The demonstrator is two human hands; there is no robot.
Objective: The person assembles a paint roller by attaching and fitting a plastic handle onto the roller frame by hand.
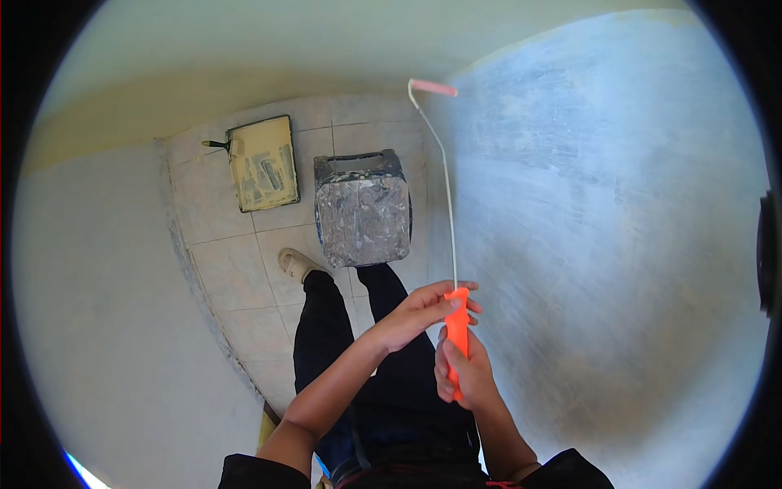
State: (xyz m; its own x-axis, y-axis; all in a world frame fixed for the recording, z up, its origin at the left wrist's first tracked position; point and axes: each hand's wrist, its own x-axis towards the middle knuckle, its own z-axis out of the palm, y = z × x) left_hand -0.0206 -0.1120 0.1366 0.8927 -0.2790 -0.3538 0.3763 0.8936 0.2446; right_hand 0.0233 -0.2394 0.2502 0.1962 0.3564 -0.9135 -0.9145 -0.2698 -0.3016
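Note:
Both of my hands are on the orange handle of a long-necked mini paint roller [458, 342]. Lower on the handle, my right hand [470, 371] has its fingers wrapped round it. My left hand [423, 314] grips the upper end of the handle, its thumb across the front and some fingers reaching past it. A thin pale metal rod runs up from the handle and bends at the top into a slim pinkish roller sleeve [434, 87]. That sleeve is close to the corner by the right wall; whether it touches the wall I cannot tell.
A paint tray [281, 191] with cream paint lies on the tiled floor [224, 273], a dark-handled brush [218, 144] at its left edge. A paint-spattered step stool [362, 220] stands before my legs. Bluish-white patchy wall [603, 204] rises on the right; another wall [106, 301] is left.

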